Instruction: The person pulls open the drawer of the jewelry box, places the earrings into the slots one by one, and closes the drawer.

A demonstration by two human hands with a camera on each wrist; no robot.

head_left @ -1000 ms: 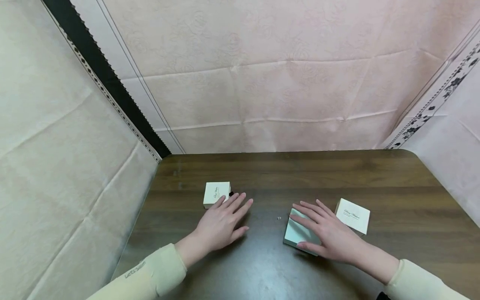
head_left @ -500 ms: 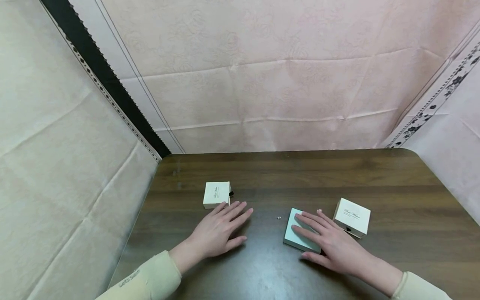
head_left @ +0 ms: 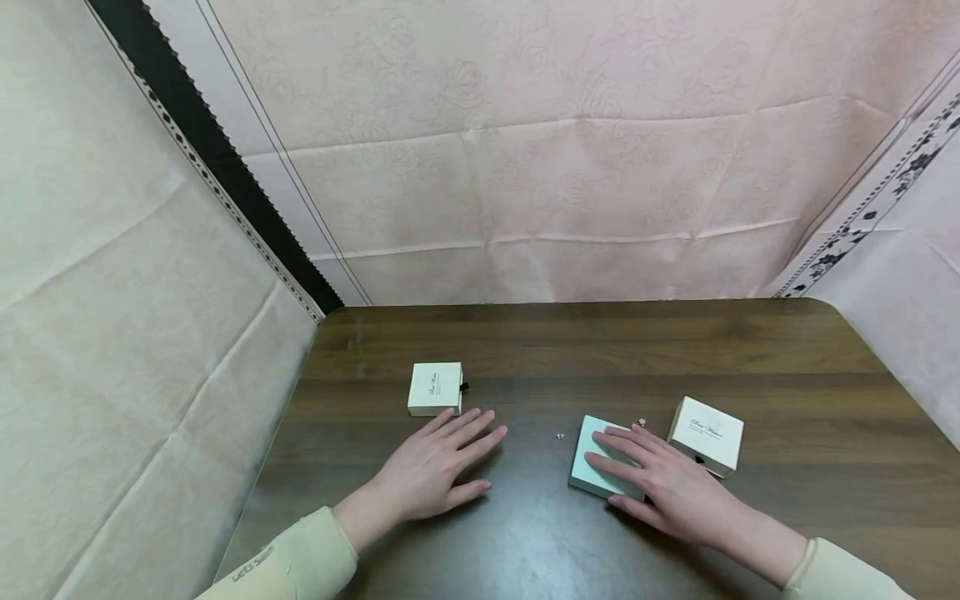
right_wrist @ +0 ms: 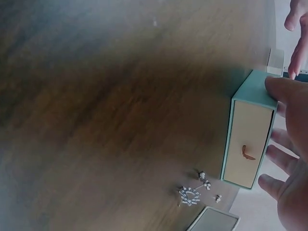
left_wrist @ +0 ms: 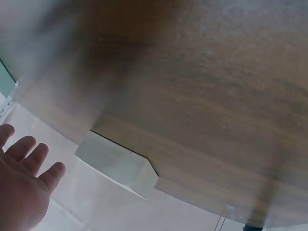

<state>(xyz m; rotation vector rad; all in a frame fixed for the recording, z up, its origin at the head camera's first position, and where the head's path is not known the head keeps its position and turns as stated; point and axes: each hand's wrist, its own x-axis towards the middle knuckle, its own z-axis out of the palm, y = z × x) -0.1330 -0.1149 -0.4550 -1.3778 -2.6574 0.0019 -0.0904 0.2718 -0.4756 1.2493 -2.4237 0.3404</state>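
My left hand (head_left: pixel 431 471) hovers or lies over the table with its fingers spread, just in front of a small white box (head_left: pixel 434 385) with a black tab; contact with the table is unclear. My right hand (head_left: pixel 678 483) is over a flat teal box (head_left: pixel 588 467), fingers extended and spread. In the right wrist view this teal box (right_wrist: pixel 250 139) has a cream drawer front with a brown ribbon pull. Sparkly jewellery (right_wrist: pixel 190 195) lies beside it. Whether the fingers touch the box cannot be told. Another white box (head_left: pixel 707 429) stands right of that hand.
A tiny shiny piece (head_left: pixel 560 436) lies on the wooden table (head_left: pixel 525 358) between the hands. Near the right fingertips is another sparkly piece (head_left: pixel 641 422). Pale cloth (head_left: pixel 555 183) hangs behind the table, and more cloth (head_left: pixel 135 317) covers the left side.
Both hands have drawn back slightly toward the person. The right hand uncovers more of the right white box, and a sparkly piece shows by its fingertips. The boxes have not visibly moved.
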